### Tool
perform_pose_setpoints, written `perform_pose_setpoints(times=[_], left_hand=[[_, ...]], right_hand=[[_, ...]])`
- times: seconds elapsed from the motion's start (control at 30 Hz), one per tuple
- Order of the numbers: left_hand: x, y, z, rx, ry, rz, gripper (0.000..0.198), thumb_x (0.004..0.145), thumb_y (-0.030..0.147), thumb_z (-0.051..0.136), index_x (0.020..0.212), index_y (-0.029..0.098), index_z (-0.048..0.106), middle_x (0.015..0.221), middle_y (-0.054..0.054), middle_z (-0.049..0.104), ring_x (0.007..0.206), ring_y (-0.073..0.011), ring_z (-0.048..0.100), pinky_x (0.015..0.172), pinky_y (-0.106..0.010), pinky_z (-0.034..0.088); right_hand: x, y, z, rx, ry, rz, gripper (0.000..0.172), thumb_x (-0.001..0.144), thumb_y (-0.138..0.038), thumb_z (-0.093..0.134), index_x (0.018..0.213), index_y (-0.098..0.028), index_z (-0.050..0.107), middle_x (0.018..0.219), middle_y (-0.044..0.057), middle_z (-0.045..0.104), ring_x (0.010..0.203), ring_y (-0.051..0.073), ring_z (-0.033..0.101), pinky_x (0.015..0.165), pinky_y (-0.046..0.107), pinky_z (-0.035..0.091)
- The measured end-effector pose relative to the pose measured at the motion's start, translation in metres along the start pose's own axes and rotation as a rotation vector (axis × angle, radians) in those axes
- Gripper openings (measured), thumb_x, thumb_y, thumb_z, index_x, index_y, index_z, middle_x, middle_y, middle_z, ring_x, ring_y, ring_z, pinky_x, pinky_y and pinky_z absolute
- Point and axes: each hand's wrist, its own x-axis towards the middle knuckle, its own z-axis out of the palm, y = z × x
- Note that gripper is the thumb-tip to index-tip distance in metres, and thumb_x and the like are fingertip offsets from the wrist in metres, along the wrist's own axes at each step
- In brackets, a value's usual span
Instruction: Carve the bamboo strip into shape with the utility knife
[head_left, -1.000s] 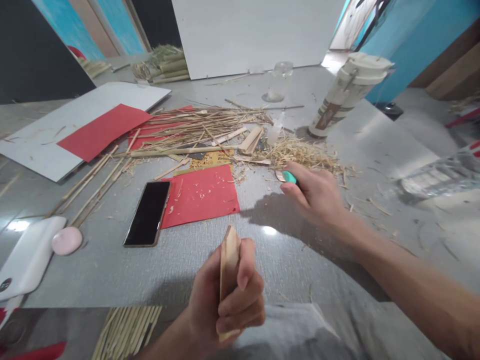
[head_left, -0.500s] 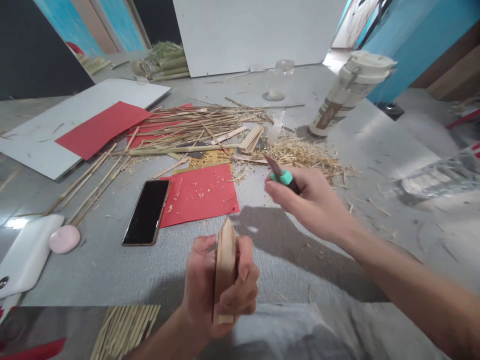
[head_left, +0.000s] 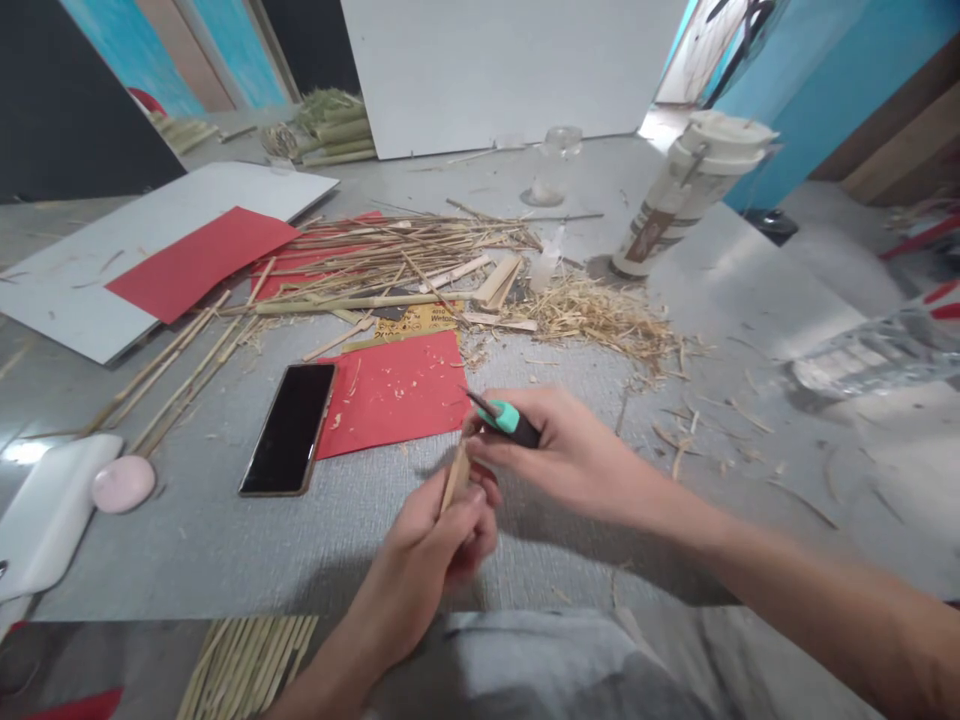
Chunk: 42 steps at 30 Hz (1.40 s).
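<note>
My left hand [head_left: 439, 535] is closed round a slim pale wooden piece [head_left: 455, 478], whose upper end sticks out past the thumb. Touching or very near that end are the fingertips of my right hand [head_left: 551, 450]. The right hand grips a knife [head_left: 510, 420] with a black and turquoise handle, its short dark blade pointing up and left. Just beyond both hands lies a red sheet [head_left: 397, 390] sprinkled with shavings. A dark-screened phone [head_left: 289, 430] rests left of the sheet.
Thin sticks [head_left: 405, 245] and a heap of shavings [head_left: 611, 320] spread across the back of the table. A white tumbler [head_left: 675, 195] stands behind at right, near a clear bottle [head_left: 877, 355]. At far left are a white device [head_left: 60, 515] and a round pink object [head_left: 124, 484].
My right hand has come down and left with the knife to the wooden piece's end. My left hand has turned, so the piece now shows narrower and tilted.
</note>
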Motion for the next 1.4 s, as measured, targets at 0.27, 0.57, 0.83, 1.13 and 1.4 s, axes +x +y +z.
perform_pose_setpoints(times=[0.27,0.57,0.83,1.13,1.4], left_hand=[[-0.004,0.007,-0.018,0.451,0.268,0.141,0.038,0.109,0.054,0.049,0.093,0.021,0.060,0.064,0.007,0.040,0.052,-0.0117,0.030,0.048,-0.026,0.025],[-0.008,0.009,-0.016,0.661,0.376,0.260,0.034,0.111,0.045,0.048,0.085,0.024,0.053,0.067,0.003,0.054,0.061,-0.0160,0.047,0.059,-0.028,0.033],[-0.010,0.006,-0.015,0.805,0.428,0.324,0.029,0.109,0.038,0.051,0.085,0.024,0.060,0.059,0.005,0.051,0.054,-0.0172,0.043,0.057,-0.030,0.028],[-0.016,0.000,-0.012,0.764,0.406,0.314,0.024,0.108,0.035,0.050,0.100,0.024,0.069,0.062,0.005,0.052,0.054,-0.0165,0.043,0.059,-0.028,0.033],[-0.013,-0.003,-0.022,0.741,0.420,0.368,0.019,0.103,0.037,0.062,0.107,0.025,0.076,0.055,0.006,0.045,0.049,-0.0168,0.041,0.053,-0.027,0.028]], right_hand=[[-0.018,-0.003,0.002,-0.646,0.071,-0.035,0.032,0.112,-0.047,0.039,0.096,-0.024,0.053,0.074,0.000,0.060,0.061,0.016,0.048,0.061,0.032,0.026],[-0.023,-0.003,0.013,-0.756,0.013,-0.032,0.038,0.114,-0.051,0.034,0.095,-0.023,0.050,0.077,0.002,0.064,0.060,0.017,0.048,0.059,0.033,0.020],[-0.019,-0.003,0.011,-0.793,0.014,-0.090,0.054,0.116,-0.062,0.021,0.090,-0.023,0.049,0.073,0.002,0.065,0.058,0.017,0.052,0.056,0.034,0.018],[-0.015,0.016,0.006,-1.039,0.074,-0.211,0.074,0.112,-0.070,0.005,0.091,-0.021,0.056,0.075,0.005,0.068,0.059,0.017,0.054,0.056,0.034,0.017],[-0.006,0.020,-0.003,-1.166,0.156,-0.189,0.079,0.111,-0.074,0.007,0.094,-0.020,0.063,0.075,0.006,0.069,0.060,0.018,0.052,0.057,0.034,0.017]])
